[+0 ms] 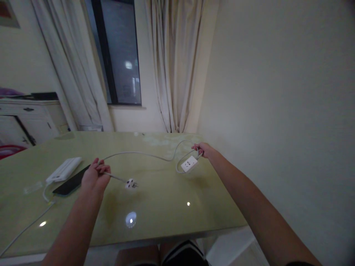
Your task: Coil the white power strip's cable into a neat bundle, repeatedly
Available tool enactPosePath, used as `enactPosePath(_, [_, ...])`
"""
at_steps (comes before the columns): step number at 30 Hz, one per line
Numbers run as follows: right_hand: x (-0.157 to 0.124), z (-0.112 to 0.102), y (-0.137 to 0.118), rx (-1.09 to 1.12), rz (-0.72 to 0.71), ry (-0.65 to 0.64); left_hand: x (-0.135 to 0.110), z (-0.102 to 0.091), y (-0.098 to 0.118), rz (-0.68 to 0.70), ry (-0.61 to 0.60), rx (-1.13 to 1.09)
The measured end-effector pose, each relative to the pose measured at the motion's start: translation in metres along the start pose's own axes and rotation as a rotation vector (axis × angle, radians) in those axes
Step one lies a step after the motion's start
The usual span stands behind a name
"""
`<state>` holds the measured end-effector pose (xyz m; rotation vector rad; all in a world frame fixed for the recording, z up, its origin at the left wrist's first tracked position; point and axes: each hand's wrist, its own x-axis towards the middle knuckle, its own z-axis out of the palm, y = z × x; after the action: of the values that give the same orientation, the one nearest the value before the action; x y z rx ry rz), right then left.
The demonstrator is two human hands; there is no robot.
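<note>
A white extension cord [144,153] runs in a loose curve between my two hands above the glossy green table. My left hand [95,175] is closed on the cord close to its plug end, and the white plug [131,183] hangs out to the right with its prongs pointing right. Over by the wall, my right hand [201,149] is closed on the cord beside the socket block [189,164]. That block is small, white and tilted, its socket holes facing me. A small loop of cord hangs around it.
Left of my left hand, a dark phone [70,183] lies beside a white power strip or adapter [64,170], whose cable [26,229] trails to the lower left. The table [155,221] meets a wall [277,111] on the right. Curtains [177,66] and a window stand behind.
</note>
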<state>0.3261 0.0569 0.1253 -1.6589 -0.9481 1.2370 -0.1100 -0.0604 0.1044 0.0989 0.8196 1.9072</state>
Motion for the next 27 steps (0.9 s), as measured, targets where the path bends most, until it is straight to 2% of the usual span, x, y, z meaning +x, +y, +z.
enactPosePath(5, [0.017,0.003,0.027,0.083,0.017,0.169,-0.002,-0.003,-0.017,-0.032,0.070,-0.075])
enactPosePath(8, [0.019,0.001,0.026,0.152,-0.021,0.270,-0.005,-0.006,-0.027,-0.032,0.017,-0.027])
enactPosePath(10, [0.018,-0.001,0.017,0.210,-0.063,0.283,-0.009,-0.007,-0.032,-0.017,-0.055,0.035])
enactPosePath(16, [-0.003,-0.007,-0.025,0.349,-0.214,0.122,-0.022,-0.005,-0.035,-0.002,-0.207,0.095])
enactPosePath(19, [-0.019,-0.010,-0.037,0.347,-0.336,0.019,-0.029,-0.002,-0.036,-0.017,-0.253,0.101])
enactPosePath(23, [-0.036,-0.016,-0.043,0.104,-0.550,-0.155,-0.037,0.001,-0.040,-0.027,-0.328,0.143])
enactPosePath(27, [-0.049,-0.021,-0.054,-0.099,-0.601,-0.152,-0.047,0.000,-0.042,-0.027,-0.492,0.272])
